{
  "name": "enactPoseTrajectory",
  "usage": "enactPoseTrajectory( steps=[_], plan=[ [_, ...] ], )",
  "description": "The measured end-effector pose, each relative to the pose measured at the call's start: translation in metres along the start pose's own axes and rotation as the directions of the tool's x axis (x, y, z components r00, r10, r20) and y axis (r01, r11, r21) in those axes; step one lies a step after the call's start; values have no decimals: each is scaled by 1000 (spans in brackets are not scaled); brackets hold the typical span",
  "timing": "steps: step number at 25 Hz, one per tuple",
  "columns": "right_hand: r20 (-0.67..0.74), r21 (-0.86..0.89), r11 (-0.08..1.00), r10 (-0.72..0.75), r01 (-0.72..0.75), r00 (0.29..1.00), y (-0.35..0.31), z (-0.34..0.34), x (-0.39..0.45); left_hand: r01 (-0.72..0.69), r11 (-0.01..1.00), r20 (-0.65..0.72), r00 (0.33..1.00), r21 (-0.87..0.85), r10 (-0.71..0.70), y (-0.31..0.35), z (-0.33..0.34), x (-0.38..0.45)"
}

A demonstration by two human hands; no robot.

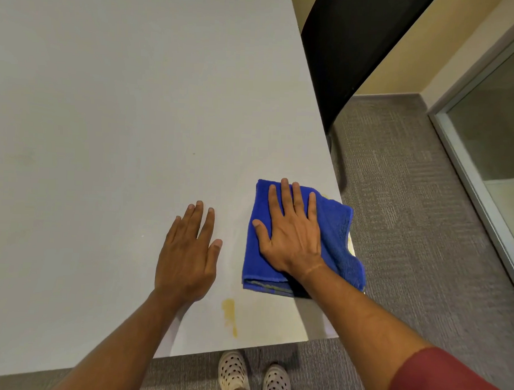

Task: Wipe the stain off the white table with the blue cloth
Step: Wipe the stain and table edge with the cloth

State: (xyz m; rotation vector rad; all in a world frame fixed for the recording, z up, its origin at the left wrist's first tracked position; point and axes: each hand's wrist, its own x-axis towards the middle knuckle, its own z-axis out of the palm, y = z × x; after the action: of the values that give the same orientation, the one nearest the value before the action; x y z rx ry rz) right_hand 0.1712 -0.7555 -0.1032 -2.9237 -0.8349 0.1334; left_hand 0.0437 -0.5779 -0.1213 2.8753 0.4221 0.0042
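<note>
White table (105, 129) bears blue cloth (336, 236) under right hand (292, 237).

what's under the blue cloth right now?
White table; yellowish stain peeks out at the blue cloth's right edge. Anything beneath the cloth is hidden. Right hand presses flat on top.

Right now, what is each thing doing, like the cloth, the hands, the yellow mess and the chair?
blue cloth: folded, flat at the table's right edge.
right hand: pressed flat on the cloth.
left hand: flat on the bare white table.
yellow stain: uncovered, near the front edge.
black chair: beside the table.
</note>
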Motion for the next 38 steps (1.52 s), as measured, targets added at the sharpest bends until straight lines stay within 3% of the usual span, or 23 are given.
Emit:
enactPoseTrajectory(
  steps=[10,19,25,31,38],
  plan=[
    [-60,15,965,263,-262,963,29,1,7,3,999,8,1000,-36,-3,1,-5,-1],
    [3,200,877,445,-437,895,46,-6,-30,5,999,3,1000,-37,-5,3,-7,-1],
    [60,229,826,516,-515,854,53,-3,-68,21,998,-15,1000,-53,-21,5,-9,-5],
    [-21,19,965,263,-263,964,39,0,-98,78,994,-15,997,-73,-79,3,-12,-37],
    [53,-3,999,50,-50,997,17,0,-103,108,994,21,994,1,-108,5,-11,-77]
  ],
)
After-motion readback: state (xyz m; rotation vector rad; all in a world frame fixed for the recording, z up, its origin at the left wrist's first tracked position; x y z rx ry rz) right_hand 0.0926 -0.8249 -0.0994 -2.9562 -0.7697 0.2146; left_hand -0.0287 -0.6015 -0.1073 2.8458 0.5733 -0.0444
